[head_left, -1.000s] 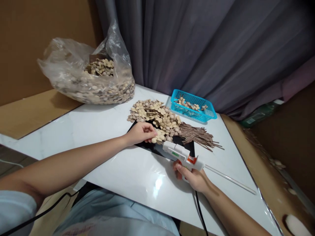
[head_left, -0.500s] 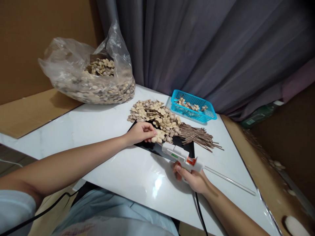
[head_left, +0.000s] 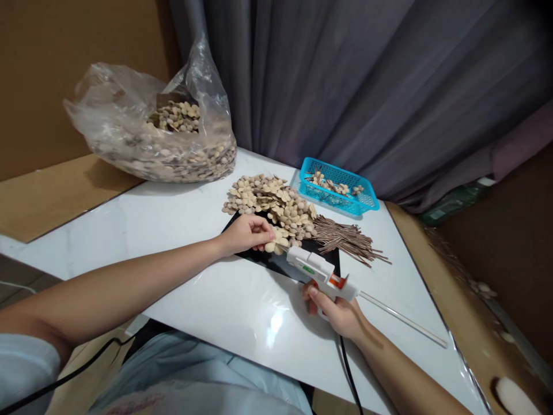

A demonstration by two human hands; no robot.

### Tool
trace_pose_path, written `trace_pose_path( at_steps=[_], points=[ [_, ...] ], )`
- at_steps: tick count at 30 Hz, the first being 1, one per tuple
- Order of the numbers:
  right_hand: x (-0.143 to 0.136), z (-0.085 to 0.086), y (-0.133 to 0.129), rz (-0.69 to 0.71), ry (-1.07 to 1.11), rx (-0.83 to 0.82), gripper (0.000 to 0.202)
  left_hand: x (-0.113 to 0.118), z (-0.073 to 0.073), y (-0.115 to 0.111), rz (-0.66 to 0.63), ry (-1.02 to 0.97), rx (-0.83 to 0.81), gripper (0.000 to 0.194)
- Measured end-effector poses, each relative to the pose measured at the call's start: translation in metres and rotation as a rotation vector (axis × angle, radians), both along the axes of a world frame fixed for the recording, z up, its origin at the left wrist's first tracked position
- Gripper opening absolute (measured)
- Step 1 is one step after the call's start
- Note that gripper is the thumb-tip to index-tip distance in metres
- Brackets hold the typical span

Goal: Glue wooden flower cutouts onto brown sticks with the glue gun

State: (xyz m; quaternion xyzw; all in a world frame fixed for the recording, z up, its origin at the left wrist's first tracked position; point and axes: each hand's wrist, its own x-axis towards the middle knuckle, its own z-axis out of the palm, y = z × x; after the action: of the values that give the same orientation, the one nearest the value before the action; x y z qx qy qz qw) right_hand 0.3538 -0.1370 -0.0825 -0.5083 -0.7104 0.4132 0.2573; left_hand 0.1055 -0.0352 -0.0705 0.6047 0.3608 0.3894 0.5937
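Between its thumb and fingers, my left hand pinches a cream flower piece over the black mat. My right hand is wrapped round the handle of a white glue gun, whose nozzle points left and meets or nearly meets the flower. A long clear glue stick sticks out of the gun's back. Just behind my left hand lies a heap of beige and cream flower pieces. Brown thin stems are piled to the right of the heap.
A clear plastic bag full of flower pieces stands at the back left of the white table. A blue basket with flowers and stems sits at the back right. The gun's black cord hangs over the front edge.
The glue gun's nozzle has shifted slightly at the flower, and the flower is tilted a little differently in my left hand. The view has moved slightly.
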Motion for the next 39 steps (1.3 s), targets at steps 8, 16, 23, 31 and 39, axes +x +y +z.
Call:
trace_pose_path(
  at_steps=[8,16,23,31,39],
  points=[
    [-0.0007,0.0012,-0.0006,-0.031,0.013,-0.024,0.037,0.0,0.0002,0.0005,0.014,0.0,-0.008,0.024],
    [0.0008,0.0009,-0.0006,-0.021,-0.002,-0.039,0.032,0.0002,0.0014,0.0009,0.055,-0.018,-0.024,0.021],
    [0.0015,0.0009,-0.0005,0.011,0.003,-0.015,0.034,-0.0001,-0.0004,0.0034,0.089,-0.039,-0.042,0.021],
    [0.0027,0.0,0.0001,0.036,-0.002,-0.013,0.035,-0.0001,-0.0023,0.0052,0.116,-0.07,-0.047,0.022],
    [-0.0009,0.0046,-0.0002,0.004,-0.011,-0.017,0.036,-0.0006,-0.0009,0.0022,0.075,-0.061,-0.035,0.021]
  ],
)
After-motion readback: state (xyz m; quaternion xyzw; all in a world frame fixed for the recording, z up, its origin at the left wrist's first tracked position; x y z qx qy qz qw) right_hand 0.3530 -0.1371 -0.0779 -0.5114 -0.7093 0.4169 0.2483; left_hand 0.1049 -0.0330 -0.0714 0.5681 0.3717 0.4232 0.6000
